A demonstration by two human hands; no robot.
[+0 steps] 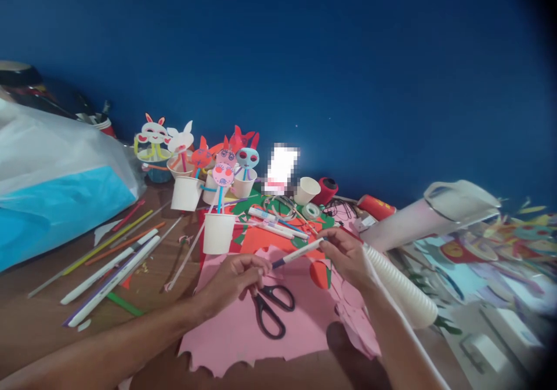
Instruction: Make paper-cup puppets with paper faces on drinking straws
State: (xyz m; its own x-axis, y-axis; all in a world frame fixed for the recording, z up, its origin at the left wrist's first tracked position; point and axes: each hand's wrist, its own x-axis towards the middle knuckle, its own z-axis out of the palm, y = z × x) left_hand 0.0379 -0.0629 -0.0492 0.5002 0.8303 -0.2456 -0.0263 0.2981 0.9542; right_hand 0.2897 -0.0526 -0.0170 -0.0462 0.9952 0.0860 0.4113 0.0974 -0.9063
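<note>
- While both forearms are reaching in over the table (39,320), black scissors (273,311) are lying open on the pink sheet (243,332), just below the hands.
- Left hand (235,280) is curling its fingers closed around the pen's dark tip or cap; whether the cap is coming off cannot be told.
- Right hand (346,256) is pinching the white pen (298,253) by its barrel, fingers closed on it; the pen is spanning the gap between both hands, slanting up to the right above the pink sheet.
- Judging by the grip, keeping the barrel steady in the right hand and pulling straight along its length with the left is looking like the cleanest way, so ink stays off the sheet.
- Beside the right wrist, a stack of cups (402,288) is lying on its side.
- Further off, a lone cup (218,233) is standing on the red paper (261,239), with straws (108,268) lying to its left.
- At the back, paper animal faces (224,174) on sticks are rising from more cups against the blue wall (304,59).
</note>
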